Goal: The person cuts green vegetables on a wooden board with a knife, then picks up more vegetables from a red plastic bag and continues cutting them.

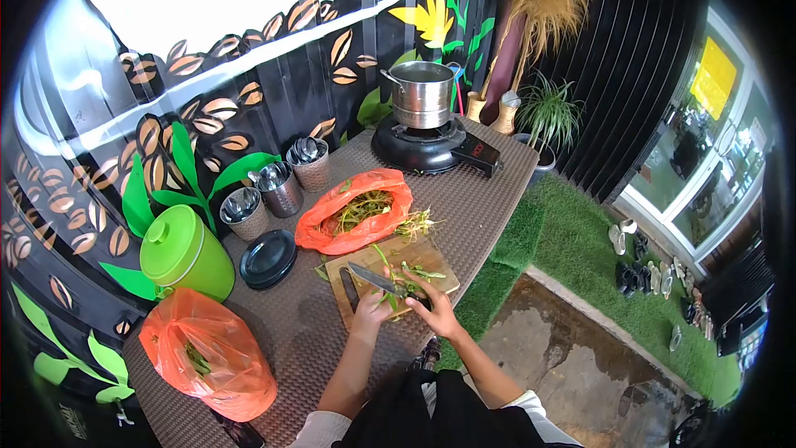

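Observation:
Above the near part of a wooden cutting board point(440, 257), my right hand point(434, 309) is closed around a knife, whose blade point(373, 279) points left and away from me. Close beside it, my left hand point(372, 309) pinches some green stems under the blade. Cut greens point(424, 272) lie scattered over the board. Just beyond the board is an open orange plastic bag point(313, 231) full of leafy greens point(361, 211). Stems with pale roots point(419, 224) stick out at the bag's right side.
A steel pot point(421, 99) stands on a black portable stove point(406, 149) at the table's far end. Cutlery holders point(279, 191), dark plates point(268, 259) and a green lidded container point(191, 253) line the wall side. Another orange bag point(211, 357) sits at the near left.

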The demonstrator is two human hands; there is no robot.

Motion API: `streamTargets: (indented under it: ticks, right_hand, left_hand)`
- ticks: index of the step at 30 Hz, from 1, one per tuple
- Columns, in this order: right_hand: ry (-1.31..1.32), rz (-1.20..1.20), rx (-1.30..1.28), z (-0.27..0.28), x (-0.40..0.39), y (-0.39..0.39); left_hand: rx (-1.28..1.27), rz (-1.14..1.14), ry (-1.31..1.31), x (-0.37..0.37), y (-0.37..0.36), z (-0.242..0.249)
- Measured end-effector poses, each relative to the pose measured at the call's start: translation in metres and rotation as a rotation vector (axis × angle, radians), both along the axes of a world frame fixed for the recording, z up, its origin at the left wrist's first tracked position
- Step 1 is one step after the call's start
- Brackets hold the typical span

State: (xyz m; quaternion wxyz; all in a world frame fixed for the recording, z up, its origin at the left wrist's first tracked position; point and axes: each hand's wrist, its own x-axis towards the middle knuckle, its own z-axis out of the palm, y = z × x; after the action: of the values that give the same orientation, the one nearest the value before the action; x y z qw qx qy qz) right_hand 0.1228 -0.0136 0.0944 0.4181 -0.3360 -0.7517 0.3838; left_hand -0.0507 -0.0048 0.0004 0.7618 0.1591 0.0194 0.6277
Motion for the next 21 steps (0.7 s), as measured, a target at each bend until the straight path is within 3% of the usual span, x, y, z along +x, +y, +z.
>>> streamTargets:
  ticks: [2, 4, 6, 7, 9, 11, 12, 15, 21]
  right_hand:
    - [0.044, -0.05, -0.036, -0.009, 0.0, 0.001]
    - [0.089, -0.097, -0.071, -0.01, 0.003, 0.003]
    - [-0.174, -0.113, -0.22, -0.008, 0.012, 0.004]
    - [-0.175, -0.113, -0.221, -0.005, 0.011, 0.004]
    - [-0.238, -0.068, -0.062, 0.004, 0.01, 0.007]
    - [-0.225, -0.05, -0.091, 0.014, 0.009, 0.009]
    - [-0.211, -0.028, -0.118, 0.019, 0.008, 0.01]
    - [-0.078, 0.092, -0.071, 0.034, 0.007, 0.014]
    - [-0.096, 0.104, 0.017, 0.031, 0.008, 0.018]
  left_hand:
    - [-0.06, -0.006, -0.206, 0.005, 0.009, -0.001]
    - [-0.15, -0.041, -0.22, -0.002, 0.013, -0.005]
    - [-0.242, -0.075, -0.234, -0.004, 0.011, -0.001]
    - [-0.149, -0.012, -0.145, 0.0, 0.004, 0.009]
    - [-0.057, 0.046, -0.057, 0.004, 0.002, 0.011]
    - [-0.053, -0.174, -0.212, 0.002, 0.009, -0.001]
    - [-0.052, -0.172, -0.211, 0.003, 0.006, 0.003]
    - [-0.177, -0.154, 0.015, 0.005, 0.0, 0.011]
    - [-0.196, -0.278, -0.17, 0.002, 0.003, 0.004]
